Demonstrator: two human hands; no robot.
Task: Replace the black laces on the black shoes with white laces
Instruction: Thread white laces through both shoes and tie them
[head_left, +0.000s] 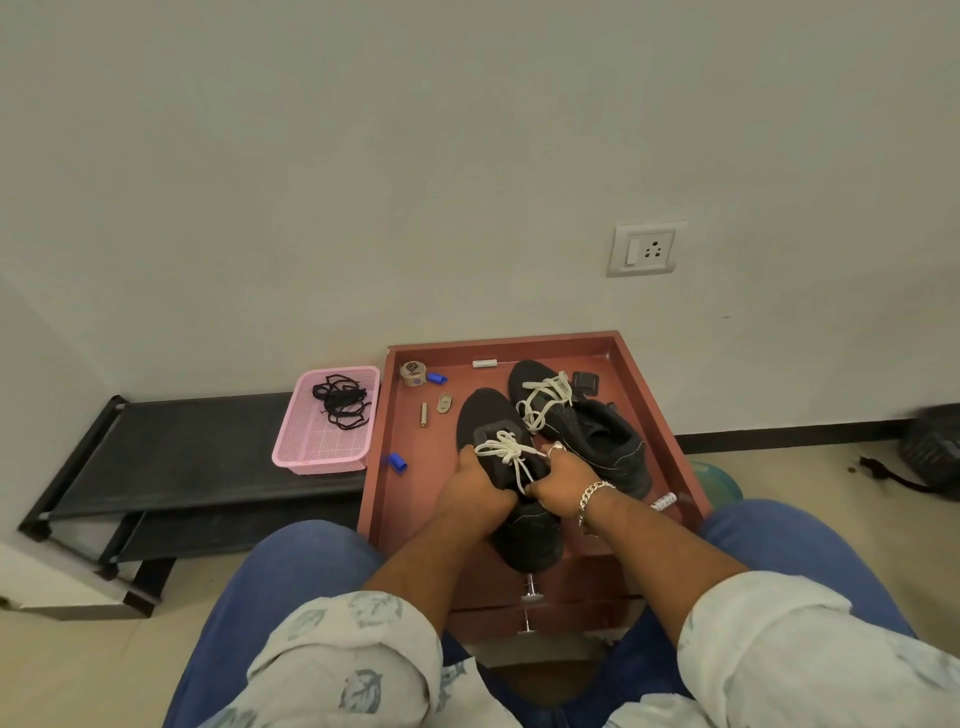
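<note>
Fingers of both hands are curled round the near black shoe (498, 467): left hand (475, 491) grips its left flank, right hand (563, 480) its right flank, apparently pinching a white lace (506, 452) end. The shoe lies in the red tray (654, 374), long axis running away from the person, toe far. Judged: its bow is tied, so laying it down beside the second shoe (582, 426), just right and already white-laced, remains. Black laces (340, 400) sit in the pink basket (306, 452), left of the tray. Small hardware beside the shoe obstructs nothing.
</note>
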